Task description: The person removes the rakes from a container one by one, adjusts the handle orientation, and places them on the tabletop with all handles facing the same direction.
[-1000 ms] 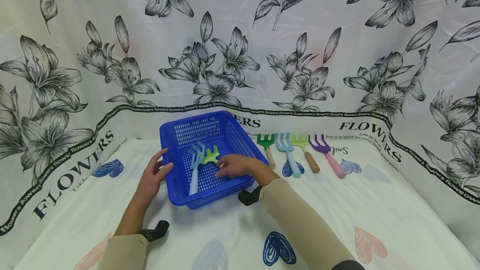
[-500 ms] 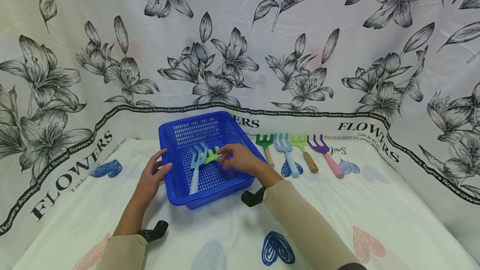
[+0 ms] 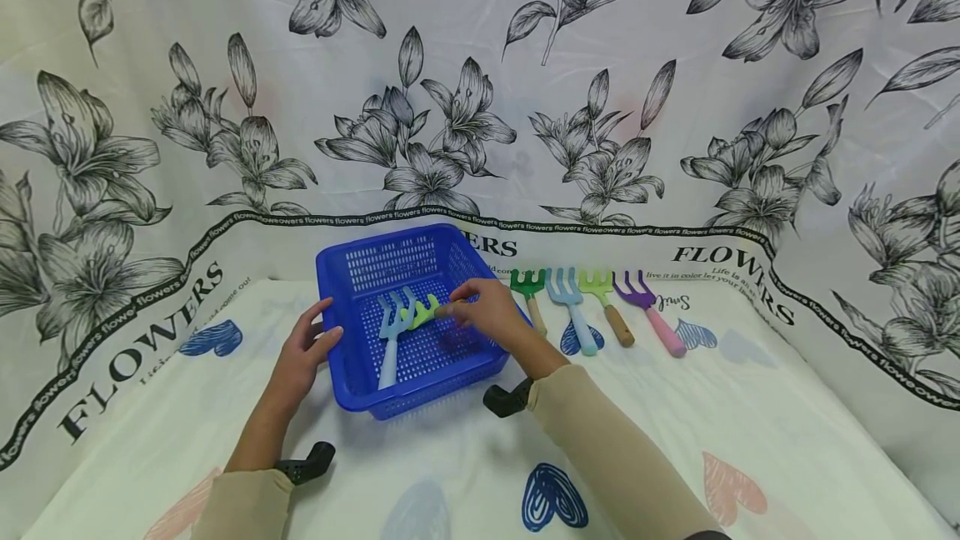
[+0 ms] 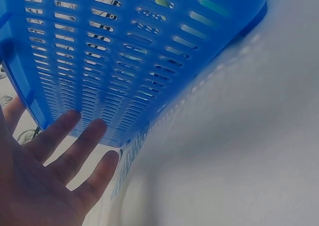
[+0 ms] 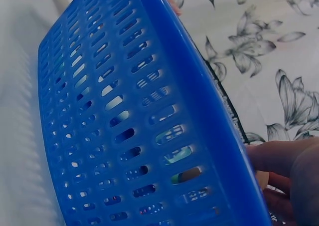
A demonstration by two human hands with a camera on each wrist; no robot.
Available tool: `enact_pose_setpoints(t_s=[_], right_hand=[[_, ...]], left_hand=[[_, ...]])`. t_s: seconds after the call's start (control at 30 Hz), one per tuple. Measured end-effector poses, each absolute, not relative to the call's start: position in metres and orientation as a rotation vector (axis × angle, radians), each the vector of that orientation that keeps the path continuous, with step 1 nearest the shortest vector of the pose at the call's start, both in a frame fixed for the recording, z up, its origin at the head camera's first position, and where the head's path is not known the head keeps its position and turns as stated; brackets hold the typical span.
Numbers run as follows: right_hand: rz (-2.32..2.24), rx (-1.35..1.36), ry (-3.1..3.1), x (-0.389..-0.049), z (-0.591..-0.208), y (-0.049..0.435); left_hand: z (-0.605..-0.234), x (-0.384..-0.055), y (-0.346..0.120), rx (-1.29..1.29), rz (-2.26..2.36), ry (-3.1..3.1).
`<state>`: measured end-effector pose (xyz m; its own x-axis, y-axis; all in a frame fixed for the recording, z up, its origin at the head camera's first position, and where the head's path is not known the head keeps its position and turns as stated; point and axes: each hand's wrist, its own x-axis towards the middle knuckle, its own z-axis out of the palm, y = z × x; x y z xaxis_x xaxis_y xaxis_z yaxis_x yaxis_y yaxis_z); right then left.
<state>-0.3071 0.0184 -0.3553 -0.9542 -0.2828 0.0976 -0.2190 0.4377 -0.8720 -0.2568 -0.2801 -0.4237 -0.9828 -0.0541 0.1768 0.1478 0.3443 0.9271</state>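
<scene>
A blue plastic basket [image 3: 431, 377] stands tilted in perspective left of centre. Beside its left rim is my left hand [image 3: 303, 348]; the left wrist view shows its fingers [image 4: 75, 151] straight and spread along the slotted outer wall. My right hand [image 3: 483, 311] reaches over the basket and pinches the wooden handle of a light green hand rake [image 3: 422, 313], whose tines point left. A light blue hand rake [image 3: 390, 344] lies in the basket, its head overlapping the green tines. In the right wrist view, the basket wall hides most of the held rake.
Right of the basket lie several more hand rakes in a row: dark green [image 3: 531, 290], light blue [image 3: 572, 307], light green with a wooden handle [image 3: 611, 307], and purple with a pink handle [image 3: 652, 311]. A flower-printed cloth [image 3: 420, 140] rises behind them.
My right hand has closed on the light green hand rake's handle and shifted slightly up and right; the handle now shows raised from the basket floor. The left hand stays at the rim.
</scene>
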Motion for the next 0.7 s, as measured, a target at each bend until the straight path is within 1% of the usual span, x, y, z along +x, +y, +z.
enact_pose_setpoints(t_s=[0.33, 0.57, 0.7], right_hand=[[-1.538, -0.384, 2.755, -0.3059, -0.3539, 0.0178], [-1.484, -0.413, 2.906, -0.3046, -0.3553, 0.0178], [-1.533, -0.396, 2.962, -0.3014, -0.3569, 0.0174]], left_hand=[[-0.4247, -0.2585, -0.2817, -0.086, -1.714, -2.427], [-0.423, -0.2563, -0.28, -0.091, -1.715, -2.423], [-0.4246, -0.2581, -0.2811, -0.081, -1.714, -2.429]])
